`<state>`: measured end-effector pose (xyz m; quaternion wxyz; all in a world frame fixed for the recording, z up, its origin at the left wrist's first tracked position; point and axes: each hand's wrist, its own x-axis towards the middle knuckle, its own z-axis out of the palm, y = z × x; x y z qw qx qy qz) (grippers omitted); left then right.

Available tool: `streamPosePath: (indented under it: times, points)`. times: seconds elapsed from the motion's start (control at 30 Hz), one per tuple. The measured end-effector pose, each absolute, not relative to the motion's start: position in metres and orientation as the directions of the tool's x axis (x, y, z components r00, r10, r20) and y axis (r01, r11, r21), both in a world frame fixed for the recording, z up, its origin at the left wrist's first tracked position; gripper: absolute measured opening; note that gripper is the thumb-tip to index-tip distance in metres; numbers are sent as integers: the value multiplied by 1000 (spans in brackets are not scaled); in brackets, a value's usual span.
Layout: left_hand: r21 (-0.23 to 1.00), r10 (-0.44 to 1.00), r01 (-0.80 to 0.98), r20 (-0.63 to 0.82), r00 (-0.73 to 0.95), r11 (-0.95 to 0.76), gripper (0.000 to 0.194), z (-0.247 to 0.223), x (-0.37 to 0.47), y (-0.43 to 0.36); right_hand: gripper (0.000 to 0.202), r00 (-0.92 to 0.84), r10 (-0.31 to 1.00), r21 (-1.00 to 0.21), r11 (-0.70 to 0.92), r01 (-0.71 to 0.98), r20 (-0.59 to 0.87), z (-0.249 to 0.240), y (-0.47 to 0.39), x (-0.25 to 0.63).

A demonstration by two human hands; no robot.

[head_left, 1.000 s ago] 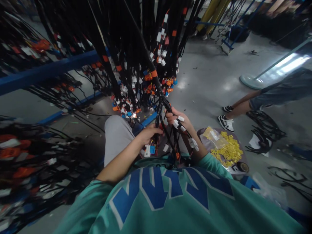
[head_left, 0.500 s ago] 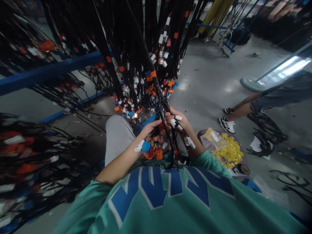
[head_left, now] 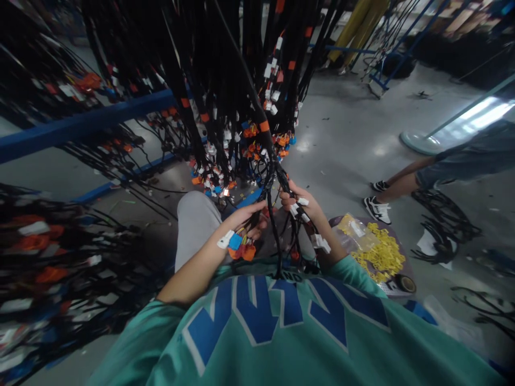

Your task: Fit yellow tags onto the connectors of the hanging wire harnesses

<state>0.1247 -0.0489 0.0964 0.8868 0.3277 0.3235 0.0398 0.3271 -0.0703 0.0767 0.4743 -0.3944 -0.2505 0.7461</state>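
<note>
A black wire harness [head_left: 269, 147] with an orange tape band hangs down toward my lap and splits into several branches. My left hand [head_left: 255, 219] is closed around one branch, whose blue, white and orange connectors [head_left: 240, 245] dangle below the fingers. Another branch is gripped by my right hand [head_left: 295, 199]; white connectors [head_left: 321, 243] stick out past the fingers and hang over the wrist. Between the hands a loose black branch [head_left: 274, 236] runs down to my shirt. The inner fingers of both hands are partly hidden by wires.
Many more harnesses [head_left: 217, 123] hang from a blue rack [head_left: 84, 120] ahead and left. On the right, a stool [head_left: 402, 252] bears yellow plastic pieces [head_left: 380, 254] and a tape roll [head_left: 406, 283]. Beyond it stands a person in shorts [head_left: 442, 174], with black cables [head_left: 446, 222] on the floor.
My hands have moved apart, spreading the two branches and opening a gap between them. The blue and orange connectors have shifted slightly left with my left hand. The view has tilted a little.
</note>
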Motion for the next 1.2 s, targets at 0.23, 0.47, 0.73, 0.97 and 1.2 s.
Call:
streamPosePath:
  times: [0.23, 0.47, 0.73, 0.97, 1.2]
  points:
    - [900, 509, 234, -405, 759, 367, 40, 71, 116, -23, 26, -181, 961, -884, -263, -387, -207, 70, -94, 344]
    - [899, 887, 311, 155, 435, -309, 25, 73, 127, -39, 34, -183, 957, -889, -280, -363, -227, 68, -102, 326]
    - [956, 820, 196, 71, 568, -219, 23, 73, 133, -68, 43, -213, 947, -851, -310, -424, -240, 65, -109, 317]
    - [836, 749, 365, 80, 657, -410, 45, 70, 134, -72, 42, -212, 941, -832, -333, -444, -264, 65, -112, 313]
    - [840, 777, 382, 72, 626, -386, 36, 72, 138, -75, 41, -145, 965, -891, -259, -373, -220, 71, -118, 307]
